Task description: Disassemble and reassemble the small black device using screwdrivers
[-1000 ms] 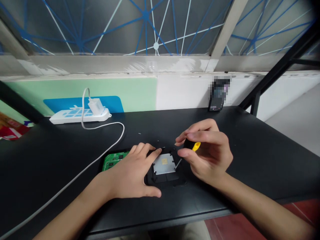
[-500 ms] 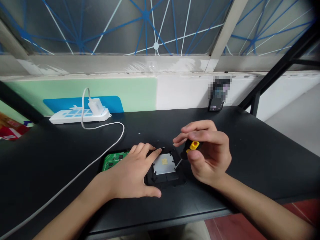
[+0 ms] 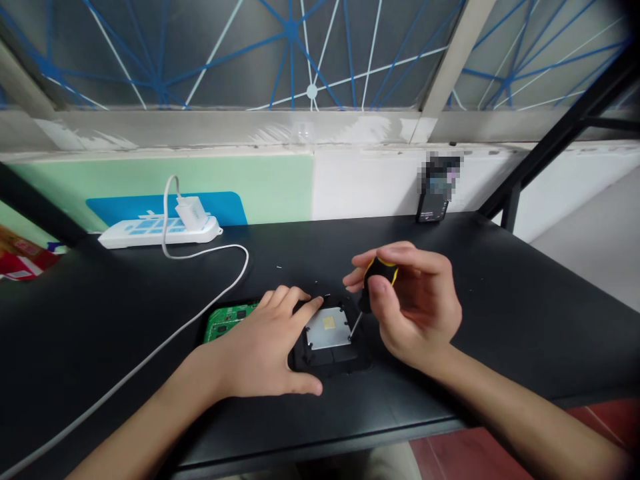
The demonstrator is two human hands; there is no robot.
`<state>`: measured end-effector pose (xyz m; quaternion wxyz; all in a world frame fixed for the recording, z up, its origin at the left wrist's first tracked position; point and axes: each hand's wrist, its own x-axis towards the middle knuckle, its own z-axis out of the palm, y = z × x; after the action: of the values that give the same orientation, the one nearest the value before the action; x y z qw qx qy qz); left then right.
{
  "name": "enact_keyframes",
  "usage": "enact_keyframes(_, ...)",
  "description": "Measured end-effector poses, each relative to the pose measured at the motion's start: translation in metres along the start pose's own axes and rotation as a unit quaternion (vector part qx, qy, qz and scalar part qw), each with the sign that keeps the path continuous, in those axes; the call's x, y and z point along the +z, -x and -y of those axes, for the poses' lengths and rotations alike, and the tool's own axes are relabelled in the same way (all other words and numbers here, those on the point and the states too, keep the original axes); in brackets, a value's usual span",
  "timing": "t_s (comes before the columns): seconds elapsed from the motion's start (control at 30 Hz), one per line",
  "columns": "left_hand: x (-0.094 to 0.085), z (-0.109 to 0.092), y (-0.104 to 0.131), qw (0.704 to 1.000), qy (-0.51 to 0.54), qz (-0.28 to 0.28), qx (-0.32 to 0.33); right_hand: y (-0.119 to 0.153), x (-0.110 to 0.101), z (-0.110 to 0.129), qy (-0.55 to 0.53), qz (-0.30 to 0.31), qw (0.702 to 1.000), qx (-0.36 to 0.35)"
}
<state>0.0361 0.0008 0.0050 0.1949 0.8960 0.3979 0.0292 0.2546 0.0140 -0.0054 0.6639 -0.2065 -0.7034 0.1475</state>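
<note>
My right hand (image 3: 417, 300) grips a small black and yellow screwdriver (image 3: 380, 272). Its thin shaft slants down to the lower right corner of a silver metal plate (image 3: 327, 333), where a screw seems to sit. The plate, with a yellowish square on it, lies in a black housing (image 3: 337, 359). Spread over the left part of the device is my left hand (image 3: 265, 343), fingers apart, fingertips at the housing's upper edge and thumb below it. A green circuit board (image 3: 227, 320) shows partly from under that hand.
On the black table (image 3: 500, 313) a white cable (image 3: 150, 353) runs from a charger (image 3: 193, 213) in a power strip (image 3: 160, 232). A phone (image 3: 434, 200) leans on the back wall. Tiny screws lie behind the housing. A red packet (image 3: 25, 257) is at far left.
My right hand has turned the screwdriver handle, and its fingers and thumb have shifted round it. The tip stays at the same corner. My left hand has not moved.
</note>
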Motion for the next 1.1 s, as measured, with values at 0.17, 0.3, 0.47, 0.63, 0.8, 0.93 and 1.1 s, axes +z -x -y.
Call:
enact_keyframes(0.17, 0.0, 0.0, 0.0, 1.0, -0.004, 0.006, -0.001, 0.002, 0.001, 0.003, -0.077, 0.01, 0.997, 0.023)
enact_keyframes(0.3, 0.0, -0.001, -0.001, 1.0, -0.007, 0.003, 0.002, 0.001, -0.004, -0.002, -0.039, 0.035, 0.998, -0.019)
enact_keyframes(0.47, -0.001, -0.002, -0.001, 1.0, 0.001, 0.004, 0.003, -0.003, -0.006, -0.007, 0.047, 0.012, 0.996, -0.072)
enact_keyframes(0.63, -0.001, -0.001, 0.0, 1.0, 0.002, 0.0, 0.003, -0.002, -0.001, -0.002, 0.035, -0.01, 0.999, -0.033)
enact_keyframes(0.8, 0.0, 0.0, -0.001, 1.0, 0.003, 0.002, 0.004, 0.003, 0.001, 0.002, -0.064, -0.004, 0.998, 0.023)
enact_keyframes(0.93, -0.001, -0.001, -0.001, 1.0, 0.002, 0.005, 0.002, 0.002, 0.001, 0.0, -0.094, -0.006, 0.995, 0.018)
enact_keyframes(1.1, -0.002, -0.002, 0.0, 1.0, -0.003, 0.011, -0.004, -0.001, -0.003, -0.005, -0.007, 0.004, 0.999, -0.053)
